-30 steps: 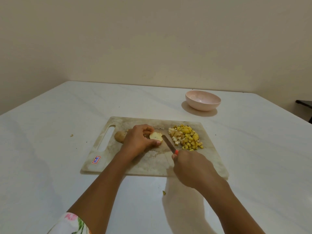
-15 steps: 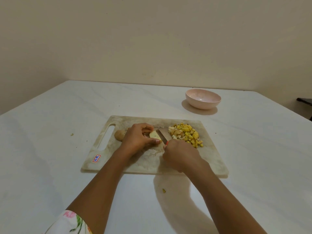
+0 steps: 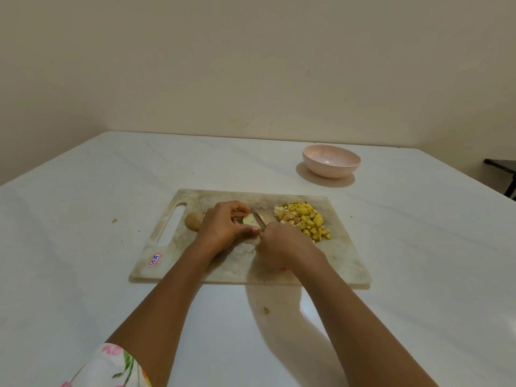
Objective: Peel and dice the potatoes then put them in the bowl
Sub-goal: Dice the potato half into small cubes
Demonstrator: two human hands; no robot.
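Observation:
On the marbled cutting board (image 3: 343,263) my left hand (image 3: 223,226) grips a pale peeled potato piece (image 3: 249,220) between thumb and curled fingers. My right hand (image 3: 282,245) holds a knife (image 3: 264,215) whose blade lies against the right side of that piece; the handle is hidden in my fist. A pile of yellow potato dice (image 3: 305,220) lies on the board's right half. An unpeeled brown potato (image 3: 192,220) sits just left of my left hand. The pink bowl (image 3: 331,160) stands beyond the board at the back right, and shows no potato inside.
The board lies on a white table (image 3: 83,247). Small potato scraps lie on the table: one left of the board (image 3: 114,220), one near the front between my arms (image 3: 266,310). A dark piece of furniture (image 3: 502,166) shows past the table's right edge.
My right hand has moved left and forward, bringing the knife blade from beside the dice pile up against the potato piece. My left hand has kept its hold.

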